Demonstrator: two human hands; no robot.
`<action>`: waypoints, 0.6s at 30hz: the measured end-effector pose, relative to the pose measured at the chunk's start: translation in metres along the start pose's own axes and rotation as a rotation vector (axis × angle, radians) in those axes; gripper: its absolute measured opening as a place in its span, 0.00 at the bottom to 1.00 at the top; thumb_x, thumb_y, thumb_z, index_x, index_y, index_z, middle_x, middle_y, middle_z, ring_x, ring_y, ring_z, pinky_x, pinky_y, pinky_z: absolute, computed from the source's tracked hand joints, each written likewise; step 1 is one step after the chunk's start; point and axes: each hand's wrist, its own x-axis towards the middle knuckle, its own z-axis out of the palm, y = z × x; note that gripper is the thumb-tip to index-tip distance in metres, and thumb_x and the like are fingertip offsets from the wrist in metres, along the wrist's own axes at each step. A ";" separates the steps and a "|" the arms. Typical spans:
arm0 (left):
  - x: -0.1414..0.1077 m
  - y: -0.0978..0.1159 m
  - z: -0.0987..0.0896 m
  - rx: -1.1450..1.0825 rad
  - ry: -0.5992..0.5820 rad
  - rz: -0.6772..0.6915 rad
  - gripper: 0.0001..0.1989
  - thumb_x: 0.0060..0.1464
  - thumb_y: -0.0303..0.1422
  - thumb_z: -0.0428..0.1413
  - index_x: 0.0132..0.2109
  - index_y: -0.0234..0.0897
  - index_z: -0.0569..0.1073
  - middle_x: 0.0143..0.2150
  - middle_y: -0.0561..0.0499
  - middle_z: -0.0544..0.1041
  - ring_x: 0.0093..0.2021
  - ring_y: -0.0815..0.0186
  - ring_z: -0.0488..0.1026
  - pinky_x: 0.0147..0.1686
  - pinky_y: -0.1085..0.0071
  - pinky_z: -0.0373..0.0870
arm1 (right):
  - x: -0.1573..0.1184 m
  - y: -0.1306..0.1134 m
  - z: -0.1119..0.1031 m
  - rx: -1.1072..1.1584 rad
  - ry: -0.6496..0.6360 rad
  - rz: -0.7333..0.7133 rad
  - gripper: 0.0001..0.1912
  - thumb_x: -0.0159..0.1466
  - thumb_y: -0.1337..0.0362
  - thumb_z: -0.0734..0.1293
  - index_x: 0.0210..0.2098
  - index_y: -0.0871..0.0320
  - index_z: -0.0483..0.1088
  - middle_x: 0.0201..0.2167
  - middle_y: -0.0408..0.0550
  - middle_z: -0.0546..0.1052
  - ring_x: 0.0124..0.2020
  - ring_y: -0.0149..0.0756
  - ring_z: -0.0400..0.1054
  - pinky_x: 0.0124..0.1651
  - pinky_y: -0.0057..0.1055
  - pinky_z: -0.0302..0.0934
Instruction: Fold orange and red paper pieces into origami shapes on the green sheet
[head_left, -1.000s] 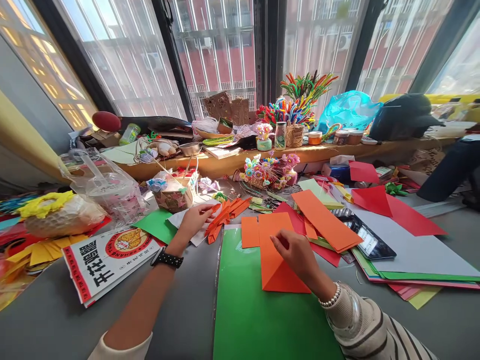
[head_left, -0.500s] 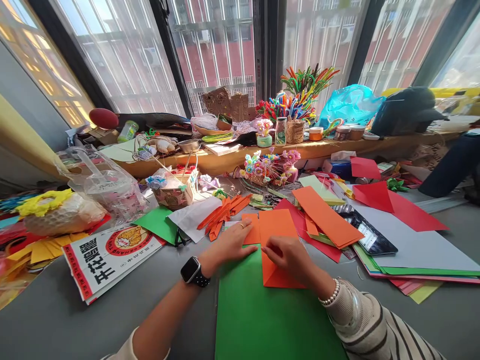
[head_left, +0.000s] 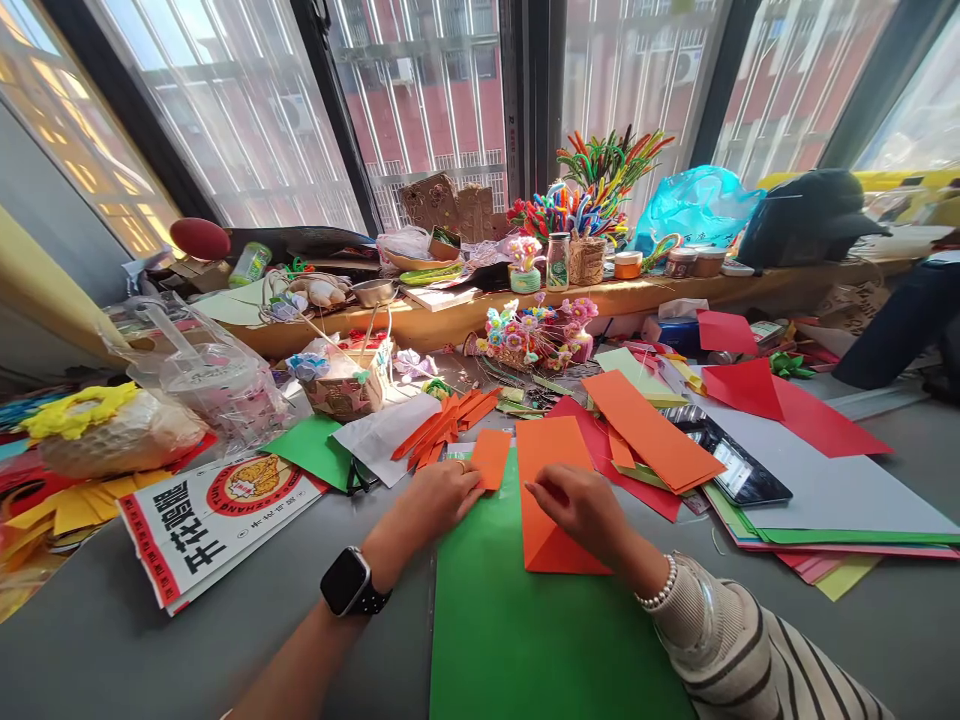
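"How many cards do we have in our left hand (head_left: 439, 500)?"

"One small orange card (head_left: 493, 458), edge pinched in our fingers, over one green sheet (head_left: 510, 640)."

"And our right hand (head_left: 581, 510)?"

"Fingers curled above one larger orange paper (head_left: 551, 445); we can't tell whether they grip it."

My left hand (head_left: 439, 492) gripping a small orange slip (head_left: 491, 460), my right hand (head_left: 581, 505) over a larger orange sheet (head_left: 553, 447).
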 end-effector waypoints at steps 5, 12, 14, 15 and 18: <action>-0.004 0.025 -0.005 0.020 -0.072 0.127 0.21 0.48 0.39 0.51 0.49 0.35 0.62 0.50 0.42 0.67 0.48 0.58 0.65 0.44 0.65 0.63 | 0.002 0.000 -0.004 0.050 0.157 0.145 0.14 0.60 0.59 0.55 0.21 0.59 0.61 0.16 0.42 0.65 0.18 0.27 0.57 0.22 0.23 0.49; 0.011 0.023 0.010 0.205 -0.105 -0.042 0.15 0.51 0.28 0.45 0.46 0.26 0.64 0.47 0.34 0.68 0.48 0.54 0.65 0.43 0.62 0.64 | 0.003 0.002 -0.003 0.039 0.192 0.161 0.14 0.59 0.60 0.56 0.20 0.58 0.62 0.15 0.41 0.65 0.16 0.26 0.57 0.21 0.23 0.50; 0.013 0.019 0.012 0.224 -0.142 -0.028 0.13 0.52 0.25 0.43 0.43 0.27 0.66 0.42 0.36 0.71 0.41 0.57 0.70 0.37 0.65 0.66 | 0.003 0.002 -0.003 0.042 0.186 0.161 0.14 0.59 0.60 0.57 0.20 0.58 0.62 0.15 0.41 0.66 0.17 0.27 0.57 0.21 0.23 0.50; 0.013 0.018 0.011 0.231 -0.150 -0.030 0.13 0.52 0.24 0.42 0.42 0.28 0.66 0.39 0.38 0.73 0.38 0.58 0.71 0.34 0.66 0.67 | 0.003 0.002 -0.002 0.046 0.182 0.163 0.14 0.59 0.60 0.57 0.20 0.58 0.62 0.15 0.41 0.66 0.17 0.27 0.58 0.21 0.23 0.51; 0.008 0.017 0.001 0.194 -0.095 -0.070 0.13 0.53 0.24 0.41 0.41 0.31 0.68 0.31 0.42 0.75 0.31 0.61 0.72 0.28 0.70 0.66 | 0.004 0.003 -0.001 0.096 0.179 0.181 0.13 0.59 0.60 0.57 0.21 0.58 0.63 0.16 0.42 0.68 0.18 0.28 0.59 0.22 0.25 0.54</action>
